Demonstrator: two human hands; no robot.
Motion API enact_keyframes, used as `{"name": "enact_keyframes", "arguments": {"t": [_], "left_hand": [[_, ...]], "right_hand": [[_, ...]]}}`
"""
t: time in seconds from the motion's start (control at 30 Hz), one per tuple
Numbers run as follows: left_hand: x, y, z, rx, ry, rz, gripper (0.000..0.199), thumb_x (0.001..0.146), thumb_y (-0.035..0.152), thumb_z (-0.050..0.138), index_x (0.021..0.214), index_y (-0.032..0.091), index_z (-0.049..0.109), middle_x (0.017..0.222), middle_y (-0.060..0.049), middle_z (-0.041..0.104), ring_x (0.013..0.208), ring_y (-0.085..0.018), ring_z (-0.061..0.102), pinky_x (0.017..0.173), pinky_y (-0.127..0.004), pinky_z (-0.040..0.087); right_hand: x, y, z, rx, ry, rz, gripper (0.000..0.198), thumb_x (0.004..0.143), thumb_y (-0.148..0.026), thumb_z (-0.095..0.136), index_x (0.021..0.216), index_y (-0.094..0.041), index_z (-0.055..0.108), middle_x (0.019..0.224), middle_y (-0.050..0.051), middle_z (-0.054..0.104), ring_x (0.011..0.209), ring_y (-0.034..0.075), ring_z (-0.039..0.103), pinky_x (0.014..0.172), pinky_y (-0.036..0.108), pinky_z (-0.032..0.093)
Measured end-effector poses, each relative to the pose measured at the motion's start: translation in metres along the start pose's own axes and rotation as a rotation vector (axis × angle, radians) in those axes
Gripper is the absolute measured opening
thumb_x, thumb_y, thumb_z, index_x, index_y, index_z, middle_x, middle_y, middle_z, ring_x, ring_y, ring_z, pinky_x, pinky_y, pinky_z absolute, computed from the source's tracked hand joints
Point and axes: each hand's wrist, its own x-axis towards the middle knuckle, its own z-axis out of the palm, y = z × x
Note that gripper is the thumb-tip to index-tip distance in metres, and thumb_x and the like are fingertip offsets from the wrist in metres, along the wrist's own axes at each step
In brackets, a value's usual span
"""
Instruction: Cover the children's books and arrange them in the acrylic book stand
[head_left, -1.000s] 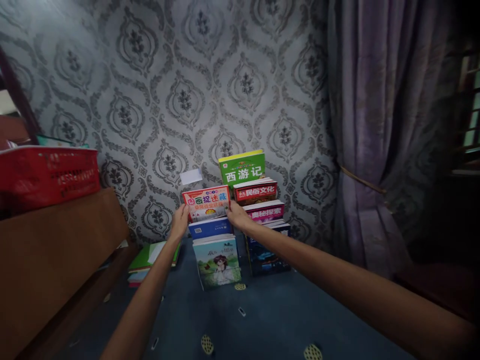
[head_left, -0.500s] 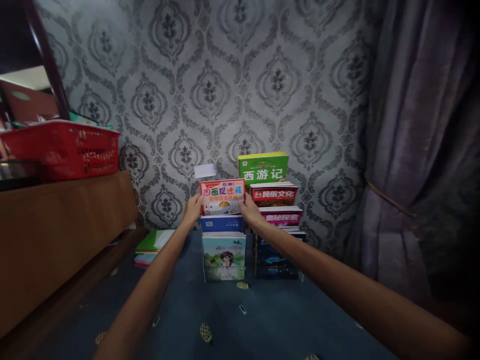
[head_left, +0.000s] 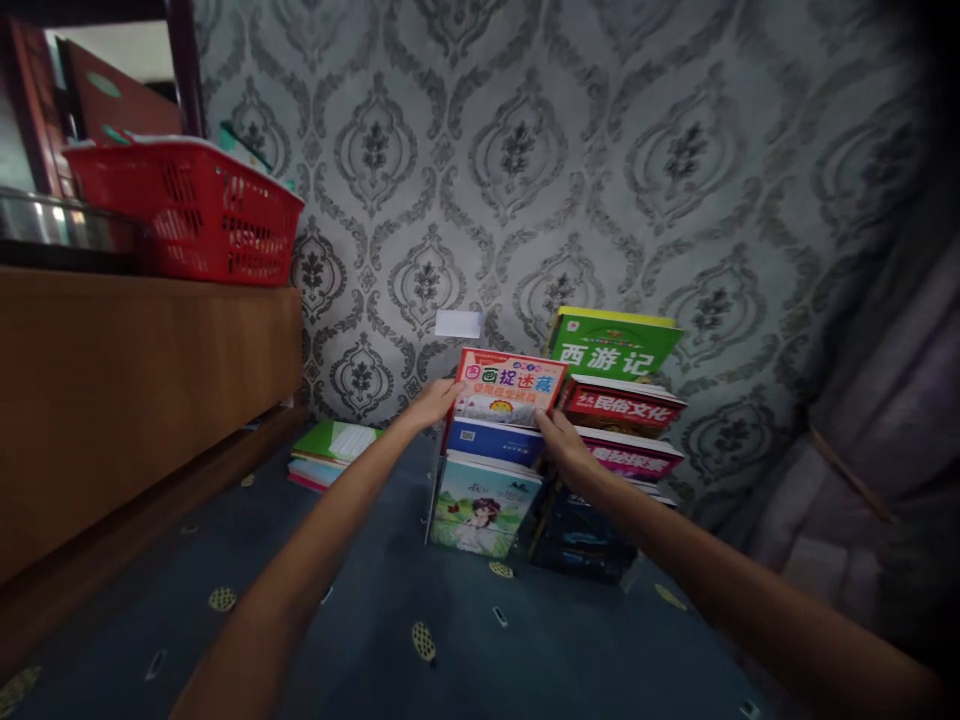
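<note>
A tiered display rack of children's books stands on the blue carpet against the patterned wall. Both my hands hold a red-covered book upright at the top of the rack's left column. My left hand grips its left edge and my right hand grips its lower right corner. Below it sit a blue book and a book with a girl on the cover. The right column holds a green book, a red book and a pink book.
A wooden cabinet stands at the left with a red plastic basket on top. A stack of flat books lies on the floor by the wall. A purple curtain hangs at the right.
The view has swung left and tilted, so the rack now appears further right. Both hands stay on the red-covered book; my right hand has slid down to its lower right corner.
</note>
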Motion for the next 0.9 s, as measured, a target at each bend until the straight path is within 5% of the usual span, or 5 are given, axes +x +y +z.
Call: {"name": "enact_keyframes", "arguments": {"t": [0.23, 0.37, 0.9], "left_hand": [[-0.002, -0.002, -0.006, 0.048, -0.044, 0.041, 0.044, 0.093, 0.047, 0.040, 0.069, 0.016, 0.060, 0.071, -0.004, 0.065, 0.076, -0.020, 0.059, 0.075, -0.030, 0.046], [-0.007, -0.006, -0.010, 0.062, -0.055, 0.060, 0.040, 0.094, 0.042, 0.041, 0.069, 0.017, 0.059, 0.071, -0.003, 0.065, 0.075, -0.020, 0.059, 0.075, -0.031, 0.047], [-0.015, -0.012, -0.007, 0.220, 0.022, 0.066, 0.036, 0.097, 0.032, 0.038, 0.079, 0.017, 0.064, 0.083, -0.007, 0.071, 0.081, -0.021, 0.062, 0.079, -0.029, 0.046]], "right_hand": [[-0.006, -0.004, 0.003, 0.036, -0.029, 0.196, 0.050, 0.090, -0.053, 0.044, 0.128, -0.025, 0.060, 0.129, 0.010, 0.065, 0.103, 0.026, 0.066, 0.072, 0.034, 0.056], [-0.008, -0.008, 0.004, 0.092, -0.042, 0.276, 0.050, 0.091, -0.057, 0.044, 0.124, -0.025, 0.062, 0.119, 0.009, 0.070, 0.095, 0.024, 0.068, 0.068, 0.033, 0.057], [-0.022, -0.022, 0.009, 0.142, -0.057, 0.288, 0.037, 0.092, -0.048, 0.050, 0.114, -0.025, 0.067, 0.103, 0.006, 0.076, 0.086, 0.022, 0.070, 0.072, 0.032, 0.055]]}}
